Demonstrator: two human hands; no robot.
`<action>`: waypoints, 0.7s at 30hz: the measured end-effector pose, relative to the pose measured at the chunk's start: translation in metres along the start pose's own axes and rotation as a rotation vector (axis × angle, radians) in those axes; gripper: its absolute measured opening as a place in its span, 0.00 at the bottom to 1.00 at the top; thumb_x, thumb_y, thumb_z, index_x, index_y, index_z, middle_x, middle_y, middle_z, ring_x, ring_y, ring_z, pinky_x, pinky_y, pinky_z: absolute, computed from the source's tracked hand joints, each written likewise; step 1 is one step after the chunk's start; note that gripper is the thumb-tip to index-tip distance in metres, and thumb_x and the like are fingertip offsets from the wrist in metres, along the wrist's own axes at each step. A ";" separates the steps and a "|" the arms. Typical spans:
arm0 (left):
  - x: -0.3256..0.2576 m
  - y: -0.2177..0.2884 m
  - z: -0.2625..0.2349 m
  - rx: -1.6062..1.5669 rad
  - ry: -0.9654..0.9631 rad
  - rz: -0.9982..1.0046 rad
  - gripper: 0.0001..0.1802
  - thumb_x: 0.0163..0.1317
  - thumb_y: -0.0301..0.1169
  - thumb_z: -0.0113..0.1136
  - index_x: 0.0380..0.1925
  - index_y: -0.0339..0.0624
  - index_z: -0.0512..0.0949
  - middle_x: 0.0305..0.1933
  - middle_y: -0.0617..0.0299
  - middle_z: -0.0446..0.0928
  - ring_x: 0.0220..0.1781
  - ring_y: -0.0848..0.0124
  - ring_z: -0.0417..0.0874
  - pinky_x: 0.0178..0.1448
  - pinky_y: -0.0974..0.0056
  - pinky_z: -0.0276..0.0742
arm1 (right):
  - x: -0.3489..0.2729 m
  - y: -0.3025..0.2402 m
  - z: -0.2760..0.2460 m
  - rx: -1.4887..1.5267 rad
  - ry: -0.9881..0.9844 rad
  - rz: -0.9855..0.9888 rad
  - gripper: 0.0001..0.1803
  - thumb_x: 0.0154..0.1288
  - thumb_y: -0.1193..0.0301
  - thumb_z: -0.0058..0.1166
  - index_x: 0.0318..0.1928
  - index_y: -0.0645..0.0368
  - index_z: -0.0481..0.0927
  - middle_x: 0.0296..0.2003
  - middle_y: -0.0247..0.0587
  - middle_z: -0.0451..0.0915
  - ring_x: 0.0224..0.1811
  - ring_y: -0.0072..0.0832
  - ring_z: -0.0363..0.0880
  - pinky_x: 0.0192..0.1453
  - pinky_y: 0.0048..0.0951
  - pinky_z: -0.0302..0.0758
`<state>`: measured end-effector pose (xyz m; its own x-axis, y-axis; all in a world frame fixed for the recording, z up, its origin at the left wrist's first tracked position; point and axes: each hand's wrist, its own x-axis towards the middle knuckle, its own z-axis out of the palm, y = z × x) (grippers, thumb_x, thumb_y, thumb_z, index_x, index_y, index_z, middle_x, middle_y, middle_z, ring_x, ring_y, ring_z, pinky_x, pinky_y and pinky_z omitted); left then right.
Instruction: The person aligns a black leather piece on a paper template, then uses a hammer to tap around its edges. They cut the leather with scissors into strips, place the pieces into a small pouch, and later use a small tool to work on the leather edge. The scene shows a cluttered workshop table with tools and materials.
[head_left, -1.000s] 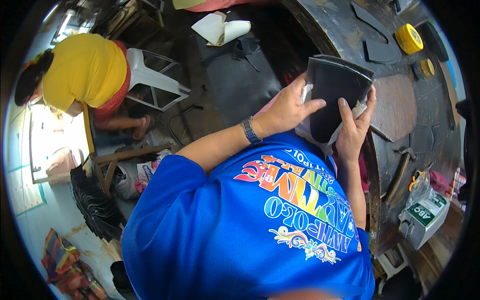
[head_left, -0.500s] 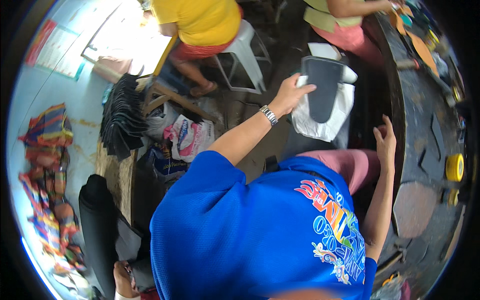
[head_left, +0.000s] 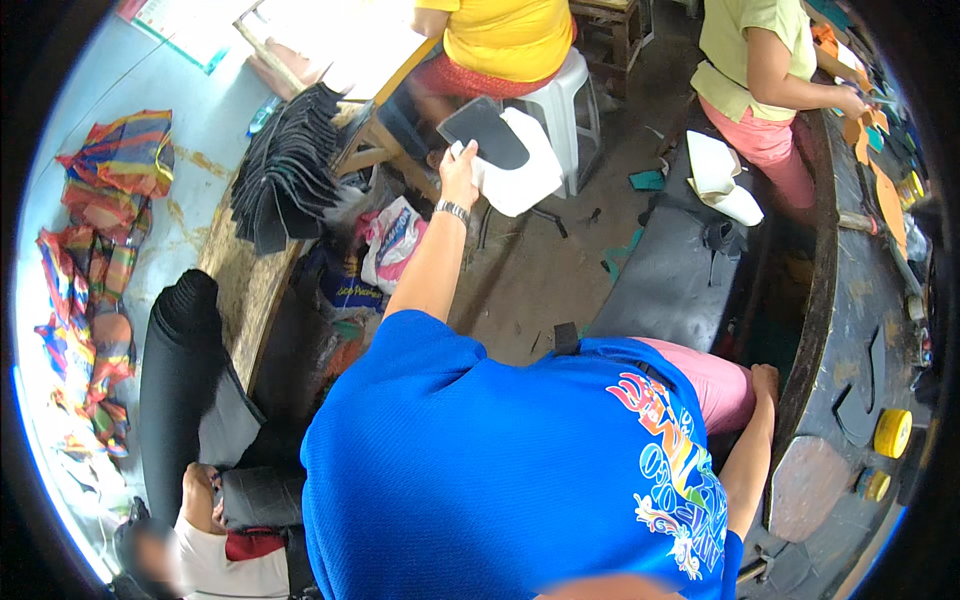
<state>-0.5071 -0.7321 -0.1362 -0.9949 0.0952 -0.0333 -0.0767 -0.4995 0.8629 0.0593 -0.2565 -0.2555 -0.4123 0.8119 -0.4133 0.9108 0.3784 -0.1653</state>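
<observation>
Workshop floor spreads beyond the dark piece, which the left hand, grip clamped on it and a white sheet, has swung further left, nearer the stacked black pieces, leaving the work one-handed. Its long axis slants, rounded end toward lower right. By the pink-clad thigh, the right hand's grip is unclear.

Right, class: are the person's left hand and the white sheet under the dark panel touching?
Touching. The head view shows the left hand gripping the white sheet by its edge, holding it out together with the dark panel.
</observation>
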 end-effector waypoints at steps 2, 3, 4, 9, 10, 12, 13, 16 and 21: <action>0.011 0.008 -0.011 0.009 0.059 0.036 0.10 0.65 0.22 0.64 0.46 0.41 0.76 0.42 0.62 0.80 0.42 0.65 0.83 0.47 0.56 0.81 | -0.002 0.001 0.000 0.063 0.019 0.000 0.23 0.60 0.60 0.48 0.41 0.67 0.87 0.47 0.64 0.82 0.54 0.61 0.80 0.60 0.51 0.74; 0.017 0.014 -0.016 0.036 0.097 0.034 0.10 0.65 0.22 0.64 0.44 0.42 0.75 0.41 0.62 0.78 0.41 0.64 0.82 0.47 0.55 0.81 | -0.002 0.002 0.001 0.067 0.014 0.052 0.23 0.59 0.60 0.48 0.40 0.67 0.87 0.47 0.64 0.82 0.54 0.61 0.80 0.60 0.51 0.74; 0.025 0.021 -0.022 0.024 0.090 0.044 0.11 0.64 0.23 0.64 0.44 0.42 0.75 0.40 0.63 0.77 0.41 0.63 0.82 0.45 0.54 0.81 | -0.003 0.003 0.001 0.039 0.023 0.001 0.22 0.60 0.60 0.48 0.40 0.67 0.87 0.47 0.65 0.82 0.54 0.60 0.80 0.60 0.51 0.74; 0.081 0.066 -0.059 0.037 0.133 0.108 0.12 0.62 0.22 0.65 0.43 0.43 0.75 0.39 0.61 0.77 0.40 0.61 0.81 0.42 0.52 0.80 | -0.015 -0.002 -0.012 0.056 0.030 0.051 0.22 0.60 0.60 0.50 0.42 0.66 0.86 0.48 0.64 0.83 0.54 0.58 0.81 0.60 0.50 0.75; 0.093 0.075 -0.067 0.049 0.139 0.102 0.12 0.62 0.23 0.66 0.43 0.43 0.75 0.39 0.61 0.77 0.40 0.61 0.81 0.42 0.52 0.80 | -0.019 -0.005 -0.016 0.056 0.027 0.046 0.22 0.60 0.60 0.50 0.42 0.66 0.86 0.49 0.63 0.82 0.55 0.58 0.80 0.61 0.50 0.74; 0.113 0.089 -0.083 0.051 0.161 0.122 0.12 0.62 0.24 0.66 0.43 0.42 0.76 0.40 0.61 0.77 0.40 0.61 0.81 0.42 0.52 0.80 | -0.028 -0.011 -0.023 0.028 0.004 0.077 0.23 0.60 0.60 0.50 0.44 0.65 0.87 0.52 0.63 0.81 0.58 0.57 0.79 0.63 0.50 0.73; 0.121 0.095 -0.092 0.092 0.155 0.148 0.12 0.62 0.25 0.66 0.43 0.43 0.76 0.39 0.61 0.77 0.39 0.61 0.81 0.42 0.51 0.80 | -0.032 -0.013 -0.025 0.035 0.000 0.091 0.23 0.60 0.59 0.50 0.44 0.65 0.87 0.52 0.62 0.81 0.58 0.57 0.79 0.64 0.49 0.73; 0.140 0.112 -0.111 0.284 0.235 0.207 0.18 0.63 0.28 0.67 0.51 0.40 0.75 0.45 0.58 0.78 0.45 0.61 0.81 0.46 0.52 0.80 | -0.036 -0.015 -0.026 0.013 0.013 0.118 0.24 0.61 0.59 0.49 0.44 0.66 0.86 0.51 0.61 0.82 0.57 0.56 0.80 0.64 0.48 0.73; 0.143 0.130 -0.115 0.128 0.208 0.122 0.20 0.62 0.26 0.69 0.53 0.40 0.76 0.47 0.59 0.80 0.47 0.59 0.83 0.50 0.52 0.81 | -0.025 -0.002 -0.021 -0.118 -0.004 0.094 0.21 0.61 0.59 0.53 0.46 0.59 0.87 0.50 0.56 0.84 0.55 0.56 0.81 0.61 0.48 0.75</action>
<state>-0.6670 -0.8819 -0.0870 -0.9893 -0.1446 -0.0166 0.0404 -0.3823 0.9232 0.0677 -0.2682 -0.2263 -0.3249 0.8448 -0.4252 0.9364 0.3504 -0.0193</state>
